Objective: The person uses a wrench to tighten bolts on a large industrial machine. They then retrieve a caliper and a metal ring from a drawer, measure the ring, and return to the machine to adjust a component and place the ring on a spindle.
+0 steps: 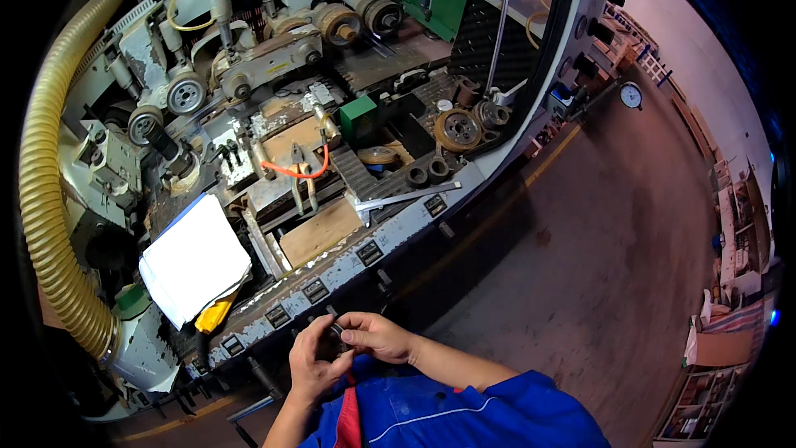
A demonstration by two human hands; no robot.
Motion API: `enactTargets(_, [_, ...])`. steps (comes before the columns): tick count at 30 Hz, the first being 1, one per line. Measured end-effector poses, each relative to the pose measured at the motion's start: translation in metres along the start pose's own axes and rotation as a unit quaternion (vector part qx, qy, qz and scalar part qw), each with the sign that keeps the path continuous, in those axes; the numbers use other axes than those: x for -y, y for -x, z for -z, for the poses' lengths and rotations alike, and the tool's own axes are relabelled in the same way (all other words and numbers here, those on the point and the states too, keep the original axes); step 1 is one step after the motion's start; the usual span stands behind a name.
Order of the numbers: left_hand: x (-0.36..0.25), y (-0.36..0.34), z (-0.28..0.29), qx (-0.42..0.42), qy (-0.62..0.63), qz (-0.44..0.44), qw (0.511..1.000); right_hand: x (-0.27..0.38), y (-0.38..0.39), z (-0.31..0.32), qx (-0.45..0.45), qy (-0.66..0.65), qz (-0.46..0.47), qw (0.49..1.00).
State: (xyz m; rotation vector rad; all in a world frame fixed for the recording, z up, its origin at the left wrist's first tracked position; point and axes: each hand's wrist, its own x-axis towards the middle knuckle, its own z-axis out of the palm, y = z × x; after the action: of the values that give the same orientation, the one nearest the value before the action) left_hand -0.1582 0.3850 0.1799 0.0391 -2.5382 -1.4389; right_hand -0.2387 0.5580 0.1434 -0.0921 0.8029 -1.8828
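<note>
In front of my blue jacket, close to the front edge of the machine, my two hands meet. My left hand [311,361] is curled, its fingers bent toward the right one. Thumb and fingers of my right hand [378,337] close on a small dark piece [336,328], which both hands touch. Most of that piece is hidden by the fingers, and its kind cannot be made out. Beyond the hands, pliers [303,185] with pale handles lie on the machine bed, beside an orange-red tube [298,172].
A white paper stack [196,261] lies at the left over a yellow item [217,314]. A ridged yellow hose [46,191] curves down the left side. Rollers [338,25] stand at the back. A metal square [410,197] rests near the front rail [340,270]; floor [597,241] stretches right.
</note>
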Motion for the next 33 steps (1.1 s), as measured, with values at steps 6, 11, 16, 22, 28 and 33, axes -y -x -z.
enactTargets(6, [-0.008, -0.021, -0.015, 0.006, 0.005, 0.028, 1.0, 0.043, -0.008, 0.051, -0.086, 0.189, 0.047, 0.977])
enactTargets(11, [0.015, 0.021, -0.005, -0.022, 0.351, 0.281, 0.893, 0.063, -0.023, 0.029, 0.012, 0.317, 0.039, 0.948])
enactTargets(16, [0.005, 0.076, 0.001, -0.157, 0.66, 0.27, 0.683, 0.03, -0.062, -0.027, 0.233, 0.403, 0.03, 0.884])
enactTargets(22, [0.005, 0.149, 0.04, -0.296, 0.653, 0.221, 0.661, -0.025, -0.094, -0.12, 0.368, 0.518, 0.069, 0.77])
enactTargets(28, [0.048, 0.24, 0.155, -0.403, 0.506, 0.274, 0.712, -0.128, -0.134, -0.201, 0.342, 0.558, 0.073, 0.753])
enactTargets(33, [0.181, 0.328, 0.363, -0.488, 0.195, 0.322, 0.787, -0.222, -0.162, -0.205, 0.154, 0.587, -0.032, 0.794])
